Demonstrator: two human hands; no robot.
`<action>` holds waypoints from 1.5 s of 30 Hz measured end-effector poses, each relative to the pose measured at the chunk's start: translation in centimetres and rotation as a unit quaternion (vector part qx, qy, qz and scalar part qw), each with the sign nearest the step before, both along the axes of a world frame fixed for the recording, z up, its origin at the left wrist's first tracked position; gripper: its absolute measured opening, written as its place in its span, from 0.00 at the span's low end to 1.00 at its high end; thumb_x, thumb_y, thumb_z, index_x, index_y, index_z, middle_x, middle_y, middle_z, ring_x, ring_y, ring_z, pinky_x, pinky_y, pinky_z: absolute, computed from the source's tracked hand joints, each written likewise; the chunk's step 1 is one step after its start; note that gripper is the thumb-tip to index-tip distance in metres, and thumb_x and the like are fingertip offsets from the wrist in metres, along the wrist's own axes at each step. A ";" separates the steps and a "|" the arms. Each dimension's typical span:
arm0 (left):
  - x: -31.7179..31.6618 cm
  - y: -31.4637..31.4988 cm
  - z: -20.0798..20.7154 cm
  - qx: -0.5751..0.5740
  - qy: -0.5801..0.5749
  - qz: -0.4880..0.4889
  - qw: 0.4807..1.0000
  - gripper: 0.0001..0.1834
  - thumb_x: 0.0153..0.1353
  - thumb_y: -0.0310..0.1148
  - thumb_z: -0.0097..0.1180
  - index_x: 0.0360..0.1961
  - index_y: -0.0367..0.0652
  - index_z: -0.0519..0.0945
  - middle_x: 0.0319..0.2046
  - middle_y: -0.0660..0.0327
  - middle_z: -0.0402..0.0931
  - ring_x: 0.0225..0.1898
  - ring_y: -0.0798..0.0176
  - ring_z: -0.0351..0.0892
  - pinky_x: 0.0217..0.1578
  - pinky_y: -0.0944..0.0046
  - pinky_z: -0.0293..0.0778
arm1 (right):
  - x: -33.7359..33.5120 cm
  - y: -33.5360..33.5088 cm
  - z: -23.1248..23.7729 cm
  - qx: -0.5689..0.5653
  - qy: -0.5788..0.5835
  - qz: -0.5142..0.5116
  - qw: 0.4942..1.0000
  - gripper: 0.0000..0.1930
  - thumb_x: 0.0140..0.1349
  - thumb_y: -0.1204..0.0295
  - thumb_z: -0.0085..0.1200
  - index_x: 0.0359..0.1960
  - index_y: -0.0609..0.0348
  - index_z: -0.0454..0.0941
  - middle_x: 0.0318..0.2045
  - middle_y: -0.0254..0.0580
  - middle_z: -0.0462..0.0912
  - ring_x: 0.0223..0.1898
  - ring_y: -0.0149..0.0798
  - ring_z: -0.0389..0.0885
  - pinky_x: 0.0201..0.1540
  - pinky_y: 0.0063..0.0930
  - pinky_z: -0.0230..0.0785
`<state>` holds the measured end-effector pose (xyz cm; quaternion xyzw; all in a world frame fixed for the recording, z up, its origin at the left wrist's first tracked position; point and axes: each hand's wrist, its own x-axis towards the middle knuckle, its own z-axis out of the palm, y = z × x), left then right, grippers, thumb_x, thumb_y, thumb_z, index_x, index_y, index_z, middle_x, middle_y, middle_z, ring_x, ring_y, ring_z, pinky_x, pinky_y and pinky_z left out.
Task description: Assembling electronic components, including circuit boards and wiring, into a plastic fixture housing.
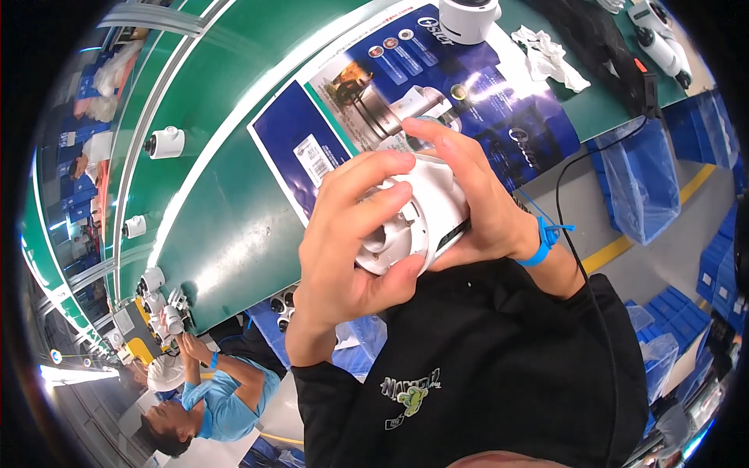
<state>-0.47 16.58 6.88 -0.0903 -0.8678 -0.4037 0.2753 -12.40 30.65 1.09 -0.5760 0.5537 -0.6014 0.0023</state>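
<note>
both hands on one piece: a white plastic housing (446, 191), rounded, held up between the palms in front of the black shirt (507, 366), above the near edge of the green workbench (234, 210).

left hand (337, 246): fingers curled over the far side of the housing's open, ring-shaped end, thumb on its near rim. grip part-closed, spread to the width of the piece.

right hand (491, 199): palm and fingers cupped around the right side of the body, thumb side mostly hidden beneath. index finger stretched along the far side; cannot tell whether its tip touches.

key relation: open end faces near left, into the left hand; body runs back to the far right, into the right. axis looks tilted along that line, though the piece is stubby. left hand nearer the opening, right nearer the dark strip on the body's right side. neither hand apart from it.

around: blue printed cardboard sheet (281, 148) beyond the hands; crumpled white paper (548, 58) far right; another white unit (468, 22) on the sheet's far edge. blue strap (544, 242) on right wrist.
</note>
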 end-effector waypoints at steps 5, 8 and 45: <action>-0.4 -0.3 0.9 0.307 -0.109 -0.035 0.945 0.16 0.61 0.37 0.51 0.43 0.36 0.75 0.42 0.51 0.75 0.41 0.56 0.77 0.43 0.64 0.70 | 0.3 0.6 -0.4 0.034 -0.046 0.072 0.996 0.57 0.35 0.60 0.74 0.66 0.62 0.50 0.63 0.58 0.59 0.62 0.58 0.62 0.59 0.40 0.63; -1.7 1.0 2.4 0.162 -0.206 0.090 0.961 0.09 0.62 0.32 0.48 0.35 0.37 0.76 0.32 0.55 0.74 0.34 0.57 0.75 0.35 0.62 0.69 | 0.7 0.6 -0.1 0.061 -0.063 0.099 0.991 0.56 0.36 0.57 0.73 0.65 0.64 0.51 0.61 0.58 0.61 0.61 0.58 0.62 0.60 0.40 0.62; -16.6 -25.2 -7.4 -0.147 -0.269 0.443 0.843 0.52 0.35 0.51 0.71 0.62 0.47 0.61 0.60 0.53 0.59 0.54 0.48 0.72 0.51 0.51 0.71 | -6.9 -2.5 -9.0 0.154 -0.092 -0.128 0.975 0.16 0.56 0.71 0.55 0.45 0.64 0.73 0.45 0.53 0.75 0.47 0.54 0.73 0.51 0.40 0.66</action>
